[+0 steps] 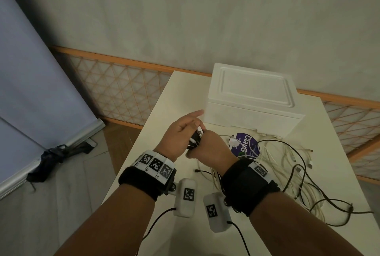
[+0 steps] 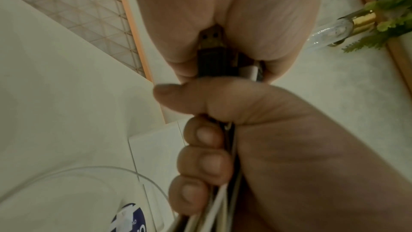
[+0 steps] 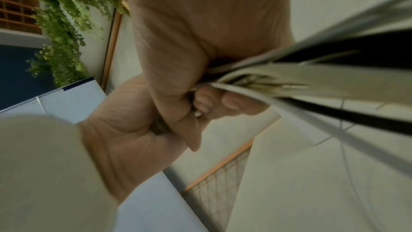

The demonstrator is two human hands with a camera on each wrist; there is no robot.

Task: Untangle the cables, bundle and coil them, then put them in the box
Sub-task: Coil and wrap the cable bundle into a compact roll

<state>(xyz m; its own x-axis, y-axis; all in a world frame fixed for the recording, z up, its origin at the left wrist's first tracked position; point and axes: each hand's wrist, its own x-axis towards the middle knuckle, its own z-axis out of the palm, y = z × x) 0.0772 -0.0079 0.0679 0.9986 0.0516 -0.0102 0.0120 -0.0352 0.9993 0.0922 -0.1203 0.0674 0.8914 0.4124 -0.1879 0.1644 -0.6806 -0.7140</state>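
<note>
Your left hand [image 1: 181, 132] and right hand [image 1: 213, 148] both grip the gathered cables [image 2: 211, 63], apparently by their plug ends, above the tabletop [image 1: 164, 111] near the closed box [image 1: 253, 99].

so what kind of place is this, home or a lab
Probably an indoor room set up for recording, though I can't be sure: a plain white table against a grey wall, a rolled-down grey-blue backdrop screen, and hanging green foliage as decoration.
</note>
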